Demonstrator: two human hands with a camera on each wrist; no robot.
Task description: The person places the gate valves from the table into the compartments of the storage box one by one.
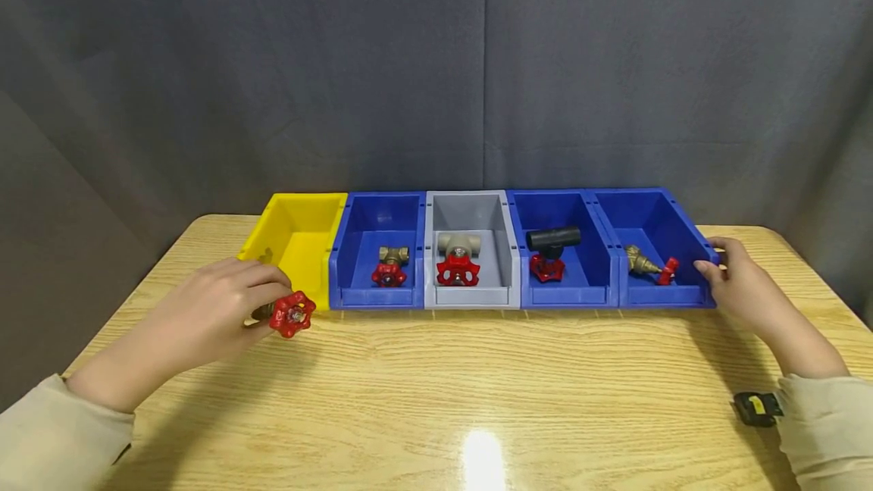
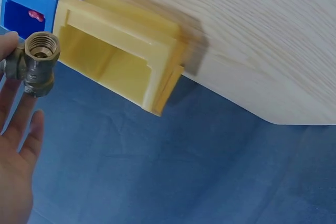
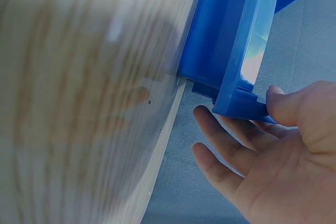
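My left hand point(image 1: 218, 298) holds a brass valve with a red handwheel point(image 1: 293, 314) just in front of the yellow bin point(image 1: 315, 299). In the left wrist view the threaded end of the valve point(image 2: 39, 64) shows between thumb and fingers. Over on the right, my right hand point(image 1: 750, 290) pinches the side edge of the rightmost blue bin point(image 1: 668, 296). The right wrist view has the thumb on that bin's rim point(image 3: 239, 100) and fingers beneath it. Inside this bin lies a small brass valve point(image 1: 639, 260) with a red handle.
Between the end bins, a blue bin point(image 1: 377, 298) and a grey bin point(image 1: 472, 296) each hold a red-wheeled valve. Another blue bin point(image 1: 569, 295) has a black pipe valve point(image 1: 554, 239). A small black object point(image 1: 755, 408) with a yellow label is beside the right sleeve. Dark cloth point(image 1: 436, 67) hangs behind.
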